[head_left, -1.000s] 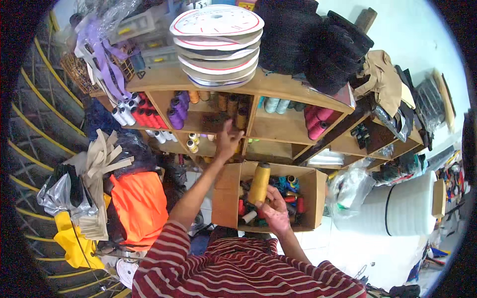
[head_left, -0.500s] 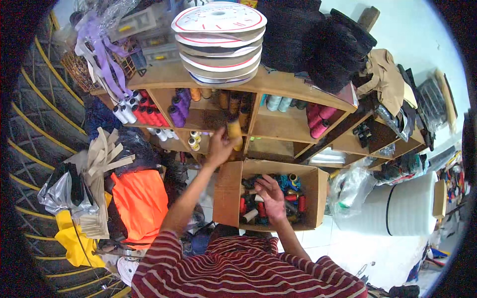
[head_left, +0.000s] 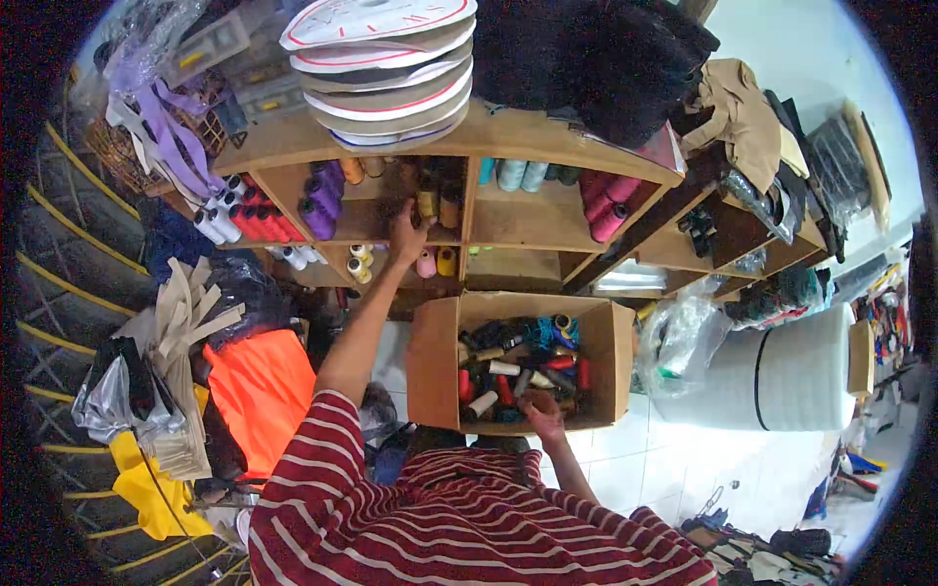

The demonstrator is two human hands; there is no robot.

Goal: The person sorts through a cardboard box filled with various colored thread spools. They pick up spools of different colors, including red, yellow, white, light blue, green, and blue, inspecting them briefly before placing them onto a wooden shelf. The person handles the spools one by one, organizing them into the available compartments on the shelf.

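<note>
My left hand [head_left: 408, 236] reaches into a cubby of the wooden shelf [head_left: 532, 227]. Its fingers are closed about the lower part of a golden-brown thread spool [head_left: 427, 201], beside darker brown spools [head_left: 450, 205]. My right hand [head_left: 543, 414] is low over the near side of an open cardboard box [head_left: 433, 363]. Its fingers are loosely bent and apart, and nothing shows in them. Mixed thread spools lie jumbled in the box, among them a red spool [head_left: 583, 373], a white spool [head_left: 504, 368] and a tangle of teal thread [head_left: 540, 334].
Purple spools [head_left: 320, 203], pink spools [head_left: 608, 220] and light-blue spools [head_left: 523, 176] fill other cubbies. Stacked ribbon reels [head_left: 381, 83] and black rolls [head_left: 596, 68] stand on top. Orange fabric [head_left: 259, 396] lies left, a white foam roll [head_left: 806, 371] right.
My left hand has carried the golden-brown spool up and left into the cubby. My right hand has drawn back toward the box's near side, its fingers less spread. The view has shifted slightly.
</note>
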